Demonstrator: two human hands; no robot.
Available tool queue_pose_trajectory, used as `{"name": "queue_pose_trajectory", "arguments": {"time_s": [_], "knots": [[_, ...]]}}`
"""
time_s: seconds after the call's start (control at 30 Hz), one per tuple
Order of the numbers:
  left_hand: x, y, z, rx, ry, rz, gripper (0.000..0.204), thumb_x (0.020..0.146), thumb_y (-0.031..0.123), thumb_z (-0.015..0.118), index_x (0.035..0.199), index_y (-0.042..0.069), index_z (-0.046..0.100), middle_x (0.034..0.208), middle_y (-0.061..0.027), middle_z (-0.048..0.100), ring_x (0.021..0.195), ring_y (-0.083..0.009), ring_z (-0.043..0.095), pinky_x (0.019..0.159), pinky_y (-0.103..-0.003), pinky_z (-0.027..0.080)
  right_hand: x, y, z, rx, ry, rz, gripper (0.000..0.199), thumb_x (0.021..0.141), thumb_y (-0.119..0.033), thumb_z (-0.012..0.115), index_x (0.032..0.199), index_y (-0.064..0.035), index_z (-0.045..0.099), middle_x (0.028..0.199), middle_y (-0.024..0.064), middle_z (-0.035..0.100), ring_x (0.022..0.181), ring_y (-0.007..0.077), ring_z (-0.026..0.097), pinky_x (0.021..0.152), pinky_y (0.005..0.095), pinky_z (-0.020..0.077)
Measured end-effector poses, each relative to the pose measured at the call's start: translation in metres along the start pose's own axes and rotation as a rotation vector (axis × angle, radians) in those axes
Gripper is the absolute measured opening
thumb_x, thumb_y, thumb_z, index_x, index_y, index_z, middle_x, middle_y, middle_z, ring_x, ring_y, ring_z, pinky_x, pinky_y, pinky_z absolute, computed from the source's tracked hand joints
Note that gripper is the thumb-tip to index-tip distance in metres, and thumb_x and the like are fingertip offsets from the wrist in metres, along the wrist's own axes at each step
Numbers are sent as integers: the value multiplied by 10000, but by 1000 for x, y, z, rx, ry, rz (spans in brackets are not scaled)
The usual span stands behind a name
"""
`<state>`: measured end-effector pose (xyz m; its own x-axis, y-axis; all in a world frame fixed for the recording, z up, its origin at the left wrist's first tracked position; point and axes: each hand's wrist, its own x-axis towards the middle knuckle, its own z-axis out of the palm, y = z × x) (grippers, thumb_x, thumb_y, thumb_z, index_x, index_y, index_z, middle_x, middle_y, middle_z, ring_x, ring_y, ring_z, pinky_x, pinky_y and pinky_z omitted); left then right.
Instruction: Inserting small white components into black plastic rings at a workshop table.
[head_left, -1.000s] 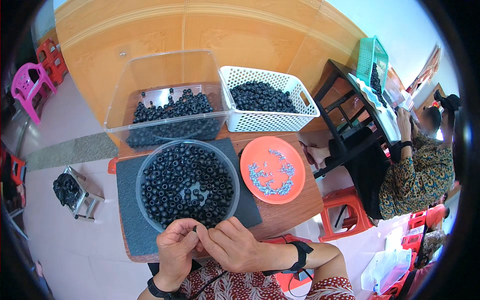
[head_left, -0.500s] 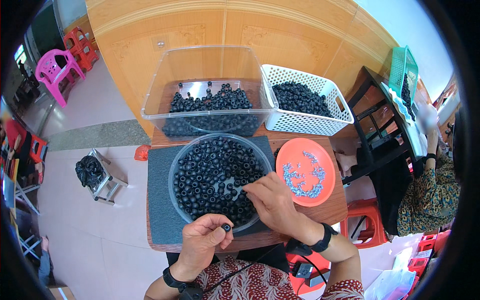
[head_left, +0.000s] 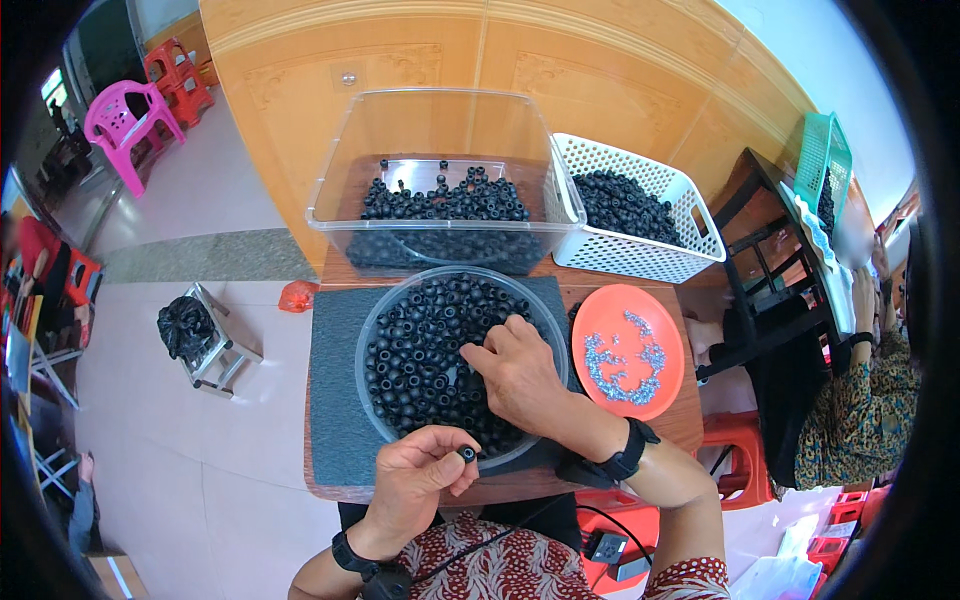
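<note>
My left hand (head_left: pixel 425 475) is closed at the near rim of the bowl, pinching a small round black bead (head_left: pixel 467 454) with a hole in it between thumb and fingertips. My right hand (head_left: pixel 520 375) reaches over the right half of a clear round bowl (head_left: pixel 362 350) filled with similar black beads (head_left: pixel 415 345). Its fingers are bent down among them, and the fingertips are partly hidden; what they pinch, if anything, does not show. To the right of the bowl lies an orange plate (head_left: pixel 630 305) with many tiny silvery pieces (head_left: pixel 640 385).
A clear plastic bin (head_left: pixel 440 240) and a white perforated basket (head_left: pixel 640 255), both holding black beads, stand behind the bowl. A dark grey mat (head_left: pixel 335 400) lies under the bowl on the wooden table (head_left: pixel 690 420). Another person (head_left: pixel 850 410) sits at the right, by a black chair frame.
My right hand has moved away from me, deeper over the beads in the bowl. My left hand keeps its bead in nearly the same place. The whole view has shifted slightly.
</note>
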<state>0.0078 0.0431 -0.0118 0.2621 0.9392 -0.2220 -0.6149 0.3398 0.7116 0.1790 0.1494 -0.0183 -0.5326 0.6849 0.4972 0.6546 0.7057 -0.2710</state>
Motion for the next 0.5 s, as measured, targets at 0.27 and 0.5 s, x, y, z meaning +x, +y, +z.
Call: {"name": "queue_pose_trajectory", "arguments": {"time_s": [0.27, 0.5], "knots": [[-1, 2, -5, -7, 8, -2, 323, 836, 201, 717, 998, -57, 609, 767, -108, 628, 623, -151, 563, 567, -244, 443, 4, 2, -3, -19, -112, 26, 140, 675, 2, 624, 801, -42, 666, 735, 80, 534, 754, 265, 490, 644, 381, 415], [1, 3, -6, -16, -5, -4, 316, 842, 194, 710, 1001, -60, 609, 773, -110, 626, 636, -149, 562, 575, -241, 438, 13, 5, 21, -55, -53, 72, 107, 658, -31, 690, 761, -44, 667, 732, 79, 542, 760, 264, 497, 651, 380, 420]]}}
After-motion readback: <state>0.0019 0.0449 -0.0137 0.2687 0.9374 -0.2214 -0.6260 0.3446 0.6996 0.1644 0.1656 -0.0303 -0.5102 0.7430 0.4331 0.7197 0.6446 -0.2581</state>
